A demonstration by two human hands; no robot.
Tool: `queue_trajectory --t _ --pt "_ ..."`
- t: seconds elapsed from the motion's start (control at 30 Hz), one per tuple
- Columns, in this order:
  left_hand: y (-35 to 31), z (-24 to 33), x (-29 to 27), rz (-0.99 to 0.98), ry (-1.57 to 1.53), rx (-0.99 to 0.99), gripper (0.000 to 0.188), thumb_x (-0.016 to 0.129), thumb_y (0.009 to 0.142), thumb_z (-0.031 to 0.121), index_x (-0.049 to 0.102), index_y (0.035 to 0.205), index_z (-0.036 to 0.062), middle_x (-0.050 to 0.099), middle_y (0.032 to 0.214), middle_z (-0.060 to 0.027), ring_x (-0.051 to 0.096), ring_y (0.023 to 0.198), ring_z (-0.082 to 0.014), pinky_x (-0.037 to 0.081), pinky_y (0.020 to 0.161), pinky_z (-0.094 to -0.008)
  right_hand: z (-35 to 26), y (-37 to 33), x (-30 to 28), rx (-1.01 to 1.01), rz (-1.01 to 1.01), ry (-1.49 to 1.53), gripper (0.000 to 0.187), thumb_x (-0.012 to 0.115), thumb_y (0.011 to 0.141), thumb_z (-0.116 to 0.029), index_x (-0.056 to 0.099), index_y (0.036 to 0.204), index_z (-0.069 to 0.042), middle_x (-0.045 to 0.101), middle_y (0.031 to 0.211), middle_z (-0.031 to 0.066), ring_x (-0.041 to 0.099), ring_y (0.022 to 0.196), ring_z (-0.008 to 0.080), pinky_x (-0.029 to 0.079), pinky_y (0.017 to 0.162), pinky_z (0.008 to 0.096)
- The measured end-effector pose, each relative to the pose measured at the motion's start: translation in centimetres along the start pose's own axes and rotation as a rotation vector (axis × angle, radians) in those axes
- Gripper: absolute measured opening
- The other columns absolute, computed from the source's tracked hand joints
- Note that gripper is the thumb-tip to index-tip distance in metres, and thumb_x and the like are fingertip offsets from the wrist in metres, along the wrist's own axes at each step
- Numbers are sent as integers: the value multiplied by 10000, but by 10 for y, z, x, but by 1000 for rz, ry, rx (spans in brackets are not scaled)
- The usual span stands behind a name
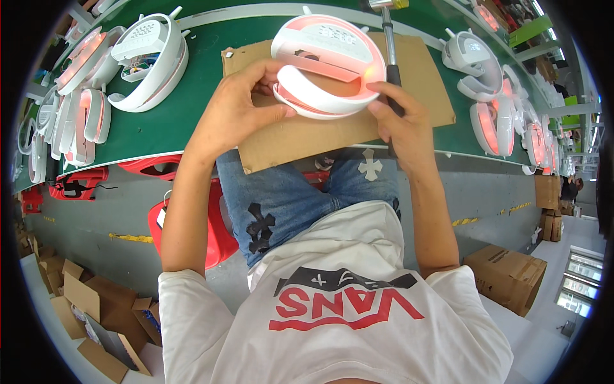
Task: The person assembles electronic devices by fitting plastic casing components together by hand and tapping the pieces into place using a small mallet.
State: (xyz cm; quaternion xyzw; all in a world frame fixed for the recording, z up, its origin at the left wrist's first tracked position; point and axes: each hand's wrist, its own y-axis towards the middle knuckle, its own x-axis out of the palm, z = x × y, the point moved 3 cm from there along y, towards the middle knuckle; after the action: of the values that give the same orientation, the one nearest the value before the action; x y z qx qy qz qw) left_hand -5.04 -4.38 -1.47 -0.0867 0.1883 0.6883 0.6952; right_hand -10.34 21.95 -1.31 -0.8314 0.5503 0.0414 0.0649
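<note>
A white ring-shaped lamp (326, 96) glows pink-orange along its inner rim and has a lit digital display with a perforated panel. It is held above a flat cardboard sheet (281, 147). My left hand (233, 105) grips its left side, with the thumb at the lower edge and the fingers curled behind. At the lower right, my right hand (404, 121) pinches the rim beside the brightest glow. Just behind my right fingers lies a hammer (389, 48) with a metal shaft, black grip and yellowish head end.
Several similar lamps stand on the green table (211, 51), including an open-bodied one (150, 61) at left and a lit group (495, 121) at right. A red stool (217, 230) is beside my leg. Cardboard boxes (508, 278) sit on the floor both sides.
</note>
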Motion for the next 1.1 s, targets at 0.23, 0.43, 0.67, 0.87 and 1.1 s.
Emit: queue_trajectory --t 0.23,0.43,0.67,0.87,1.1 --pt "-5 0 -5 31 -432 179 453 766 856 74 562 1254 3 621 1182 -81 605 1095 -185 468 993 -342 -14 -11 -42 -412 257 -635 311 577 945 -24 623 1253 -30 617 895 57 549 711 141 459 649 299" --pt "-6 8 8 194 -1092 152 428 681 949 118 495 1324 29 588 1260 -104 564 1210 -203 454 1045 -381 -2 -12 -52 -439 238 -1058 299 573 940 -47 636 1230 -78 619 929 158 595 724 307 496 688 402" --pt "-3 25 8 373 -1480 179 478 596 1006 277 456 1392 33 572 1330 -75 546 1268 -222 427 1108 -431 -27 -13 -36 -565 252 -1315 281 640 905 -84 683 1182 -100 612 1085 172 602 962 367 490 853 446" --pt "-7 34 11 443 -1537 215 539 524 1038 394 421 1422 31 537 1380 -100 551 1263 -238 438 1088 -437 -97 10 32 -730 -11 -486 340 590 967 -104 601 1288 6 573 1340 162 548 1245 242 432 1017 342" --pt "-4 40 25 391 -993 258 470 696 948 289 474 1269 28 597 1118 -64 576 1036 -129 478 890 -286 -113 32 102 -450 -150 -132 349 627 956 -200 615 1222 25 640 1079 146 617 947 234 480 826 331"
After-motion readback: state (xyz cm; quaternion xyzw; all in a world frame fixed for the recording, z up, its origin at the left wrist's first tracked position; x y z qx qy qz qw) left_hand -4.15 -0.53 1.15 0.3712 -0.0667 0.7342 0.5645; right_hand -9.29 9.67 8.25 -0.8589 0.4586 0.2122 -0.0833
